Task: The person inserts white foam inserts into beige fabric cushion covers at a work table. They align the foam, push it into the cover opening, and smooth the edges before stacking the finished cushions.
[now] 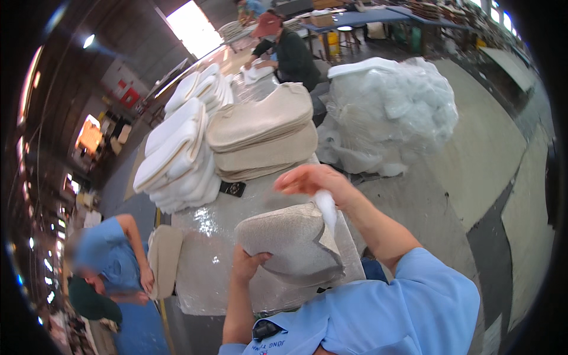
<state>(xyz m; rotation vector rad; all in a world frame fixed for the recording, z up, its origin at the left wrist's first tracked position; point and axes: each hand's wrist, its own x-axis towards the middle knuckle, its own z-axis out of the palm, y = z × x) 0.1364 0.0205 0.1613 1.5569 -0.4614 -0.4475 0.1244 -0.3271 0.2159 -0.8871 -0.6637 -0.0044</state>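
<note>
A grey-beige fabric cushion cover (pixel 284 236) lies in front of me on the plastic-covered table, with an open edge at its right side. My left hand (pixel 247 264) grips its left edge, thumb on top and fingers underneath. Above the cover's far edge is my right hand (pixel 313 180), slightly blurred, its fingers stretched out to the left and holding nothing I can see. White fibre stuffing (pixel 325 208) shows just below my right wrist, by the cover's opening. Whether it touches the wrist is not clear.
Beyond the cover stand a stack of beige covers (pixel 263 133), folded white padding (pixel 171 148) and a small black item (pixel 232 189). A large plastic bag of white stuffing (pixel 390 112) sits at the far right. One co-worker (pixel 290 56) works at the far end, another (pixel 109 254) at the left.
</note>
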